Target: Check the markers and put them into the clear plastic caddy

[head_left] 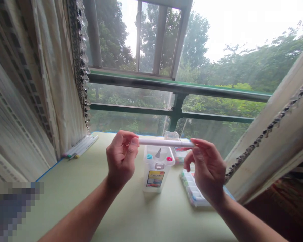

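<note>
A white marker pen (164, 143) is held level between my two hands, above a clear plastic box. My left hand (122, 154) pinches its left end between thumb and fingers. At the other end, my right hand (207, 164) grips the tip with thumb and forefinger. Below the pen stands the open plastic box (146, 183), upright, with a yellow and blue label (155, 178) on its front. Inside the box a blue-capped marker (149, 156), a red-capped marker (169, 159) and a grey pointed piece (158, 153) show.
Several white markers (84, 148) lie at the table's far left. A pack of markers (195, 193) rests at the right, partly behind my right hand. A clear lid-like piece (171, 135) sits behind the box. Curtains (58, 77) flank the window beyond the pale green table (121, 215).
</note>
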Demonstrator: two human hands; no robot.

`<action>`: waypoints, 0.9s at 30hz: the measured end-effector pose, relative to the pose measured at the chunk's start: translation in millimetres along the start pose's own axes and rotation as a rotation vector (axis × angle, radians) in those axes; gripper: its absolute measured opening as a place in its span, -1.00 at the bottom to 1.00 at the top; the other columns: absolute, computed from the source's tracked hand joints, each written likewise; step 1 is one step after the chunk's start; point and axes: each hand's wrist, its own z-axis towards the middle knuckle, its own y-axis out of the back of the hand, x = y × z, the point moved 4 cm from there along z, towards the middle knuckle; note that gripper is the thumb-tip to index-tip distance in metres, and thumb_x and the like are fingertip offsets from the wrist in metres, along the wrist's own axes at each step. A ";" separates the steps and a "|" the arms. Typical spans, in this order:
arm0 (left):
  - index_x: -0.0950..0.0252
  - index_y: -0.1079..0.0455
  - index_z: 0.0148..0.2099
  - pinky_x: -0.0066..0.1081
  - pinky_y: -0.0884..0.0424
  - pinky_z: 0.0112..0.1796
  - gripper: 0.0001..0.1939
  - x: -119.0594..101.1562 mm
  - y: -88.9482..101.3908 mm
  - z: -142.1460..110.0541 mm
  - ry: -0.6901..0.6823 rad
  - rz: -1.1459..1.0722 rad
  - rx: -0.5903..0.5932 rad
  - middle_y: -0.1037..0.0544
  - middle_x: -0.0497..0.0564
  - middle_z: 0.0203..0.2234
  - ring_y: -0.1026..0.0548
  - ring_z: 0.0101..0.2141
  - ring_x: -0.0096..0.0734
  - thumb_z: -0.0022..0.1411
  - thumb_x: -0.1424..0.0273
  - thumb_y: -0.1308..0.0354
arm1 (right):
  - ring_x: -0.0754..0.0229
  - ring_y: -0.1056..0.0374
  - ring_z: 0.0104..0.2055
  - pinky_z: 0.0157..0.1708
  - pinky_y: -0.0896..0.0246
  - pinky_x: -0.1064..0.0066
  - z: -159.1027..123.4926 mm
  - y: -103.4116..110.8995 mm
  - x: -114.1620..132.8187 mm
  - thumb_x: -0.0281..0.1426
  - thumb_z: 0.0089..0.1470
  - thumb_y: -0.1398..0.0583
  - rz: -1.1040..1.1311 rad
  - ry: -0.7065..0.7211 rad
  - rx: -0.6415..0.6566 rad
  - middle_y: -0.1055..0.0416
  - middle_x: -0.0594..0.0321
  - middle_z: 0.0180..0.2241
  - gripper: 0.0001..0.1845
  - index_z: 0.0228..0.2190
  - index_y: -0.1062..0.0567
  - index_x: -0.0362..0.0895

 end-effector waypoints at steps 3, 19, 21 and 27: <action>0.27 -0.43 -0.19 -0.52 -0.28 -0.61 -0.91 0.4 -0.3 -0.4 -0.007 0.007 0.003 -0.43 -0.11 -0.52 -0.35 -0.61 -0.56 0.40 0.37 -0.19 | 0.33 -0.35 -0.66 -0.72 -0.21 0.46 0.0 -0.4 -1.0 -0.33 0.32 -0.23 -0.003 0.013 0.004 -0.52 0.30 -0.39 -0.84 -0.08 -0.53 -0.05; 0.28 -0.45 -0.15 -0.51 -0.25 -0.60 -0.92 3.5 0.9 -1.9 0.021 -0.009 0.008 -0.43 -0.11 -0.49 -0.34 -0.59 -0.57 0.42 0.38 -0.18 | 0.33 -0.30 -0.69 -0.72 -0.17 0.52 0.6 1.2 -4.9 -0.30 0.32 -0.25 0.024 -0.024 0.001 -0.39 0.42 -0.61 -0.86 -0.14 -0.52 -0.10; 0.28 -0.45 -0.15 -0.51 -0.24 -0.60 -0.92 3.7 0.4 -2.0 0.032 -0.018 0.008 -0.42 -0.12 -0.50 -0.33 -0.60 -0.58 0.42 0.38 -0.17 | 0.33 -0.30 -0.70 -0.72 -0.16 0.53 1.0 1.9 -5.5 -0.29 0.32 -0.25 0.017 -0.026 0.002 -0.39 0.43 -0.63 -0.85 -0.15 -0.52 -0.11; 0.27 -0.47 -0.11 -0.52 -0.30 -0.54 -0.91 3.1 1.6 -4.1 0.035 0.017 0.025 -0.50 -0.07 -0.41 -0.38 -0.55 -0.58 0.42 0.40 -0.15 | 0.33 -0.29 -0.71 -0.72 -0.16 0.53 3.9 2.7 -6.9 -0.26 0.32 -0.25 -0.002 -0.057 -0.010 -0.39 0.42 -0.65 -0.82 -0.17 -0.51 -0.13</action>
